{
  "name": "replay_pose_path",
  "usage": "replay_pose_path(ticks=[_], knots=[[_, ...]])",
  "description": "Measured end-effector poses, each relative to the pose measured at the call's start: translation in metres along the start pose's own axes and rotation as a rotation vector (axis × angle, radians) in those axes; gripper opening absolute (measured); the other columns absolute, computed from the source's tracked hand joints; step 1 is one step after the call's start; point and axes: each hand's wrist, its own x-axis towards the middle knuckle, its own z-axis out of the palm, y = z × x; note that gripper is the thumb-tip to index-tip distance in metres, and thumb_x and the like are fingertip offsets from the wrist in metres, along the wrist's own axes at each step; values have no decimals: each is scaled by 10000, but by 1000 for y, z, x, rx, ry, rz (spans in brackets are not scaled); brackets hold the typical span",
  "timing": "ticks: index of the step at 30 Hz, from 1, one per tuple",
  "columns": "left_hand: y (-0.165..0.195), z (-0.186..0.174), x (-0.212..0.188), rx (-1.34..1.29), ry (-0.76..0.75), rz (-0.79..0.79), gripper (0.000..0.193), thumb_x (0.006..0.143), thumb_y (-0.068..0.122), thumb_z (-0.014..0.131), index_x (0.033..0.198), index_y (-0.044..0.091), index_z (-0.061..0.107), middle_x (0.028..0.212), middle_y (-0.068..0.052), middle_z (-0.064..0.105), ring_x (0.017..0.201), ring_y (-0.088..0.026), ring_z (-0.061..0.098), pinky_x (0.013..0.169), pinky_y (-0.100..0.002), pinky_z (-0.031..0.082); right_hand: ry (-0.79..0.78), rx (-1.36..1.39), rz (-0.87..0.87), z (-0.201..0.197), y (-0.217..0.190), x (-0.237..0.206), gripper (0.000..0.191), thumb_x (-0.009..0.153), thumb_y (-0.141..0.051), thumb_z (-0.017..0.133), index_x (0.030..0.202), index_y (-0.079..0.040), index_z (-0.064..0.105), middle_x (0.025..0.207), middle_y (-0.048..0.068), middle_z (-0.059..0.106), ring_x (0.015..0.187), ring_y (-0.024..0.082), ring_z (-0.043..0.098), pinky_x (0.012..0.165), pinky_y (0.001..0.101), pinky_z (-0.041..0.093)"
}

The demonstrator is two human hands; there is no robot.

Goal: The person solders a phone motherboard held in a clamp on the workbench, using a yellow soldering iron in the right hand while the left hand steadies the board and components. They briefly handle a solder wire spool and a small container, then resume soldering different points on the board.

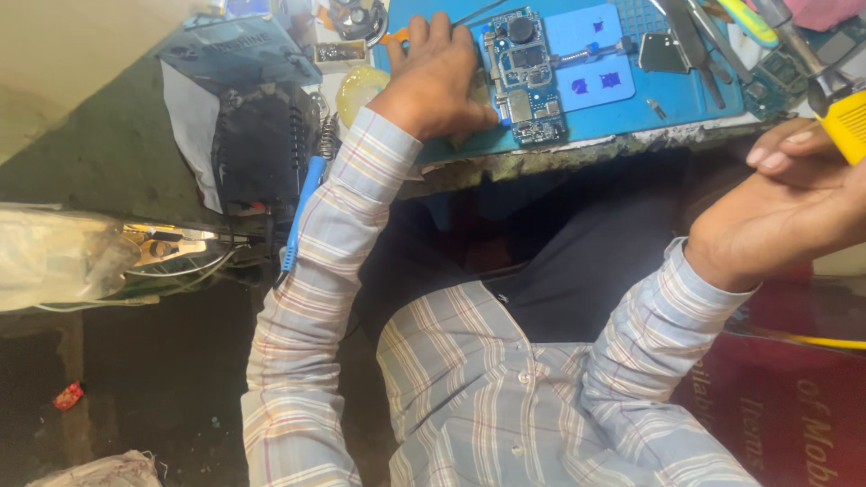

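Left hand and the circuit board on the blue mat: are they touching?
Touching. In the head view the left hand lies flat on the blue mat, its thumb tip pressed against the circuit board's lower left edge.

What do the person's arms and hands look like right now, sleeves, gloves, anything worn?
Both arms wear long sleeves of a pale grey-blue checked shirt with thin red and yellowish lines, cuffs reaching the wrists. The left hand and right hand are bare: no gloves, and no rings or watch that the view shows.
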Motion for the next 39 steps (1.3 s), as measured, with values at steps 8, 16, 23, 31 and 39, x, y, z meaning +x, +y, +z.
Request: replay_pose_path(ticks=[8, 16, 23, 31, 39], knots=[[-10, 5, 1, -86, 54, 42, 752, 571, 422, 950, 1084, -32, 640, 1176, -212, 569, 1174, -427, 466, 961, -616, 361, -70, -115, -22, 20, 4, 1, 487, 1173, -415, 541, 997, 39, 560, 812, 130, 517, 673, 211, 478, 628, 321, 380], [-21, 17, -3, -299, 165, 55, 561, 667, 255, 897, 1065, 7, 589, 1030, -164, 668, 998, -430, 590, 869, -573, 420, -192, -114, 94, 59, 41, -11, 344, 1184, -319, 643, 1304, -16, 533, 1066, 126, 600, 836, 208, 587, 693, 304, 473], [-22, 3, -19, -625, 361, -4, 274, 895, 143, 751, 1082, 51, 572, 914, -125, 659, 851, -320, 661, 780, -449, 499, -273, -72, 171, 75, 77, -18, 373, 1143, -304, 686, 1293, 15, 562, 1160, 135, 637, 882, 195, 609, 747, 312, 497], [-6, -26, -56, -172, 633, -51, 234, 961, 86, 716, 1180, 88, 633, 1145, -111, 648, 1128, -347, 572, 937, -524, 424, -180, -5, 148, 73, 84, -19, 372, 1105, -288, 669, 1336, -18, 560, 1135, 137, 641, 968, 219, 656, 811, 320, 506], [63, -6, -114, -169, 624, -193, 542, 936, 214, 780, 1386, 5, 563, 1487, -181, 497, 1464, -416, 312, 1167, -629, 211, -180, 11, 148, 65, 84, -16, 394, 1097, -103, 749, 1416, 18, 552, 1175, 108, 608, 929, 180, 583, 916, 335, 522]])
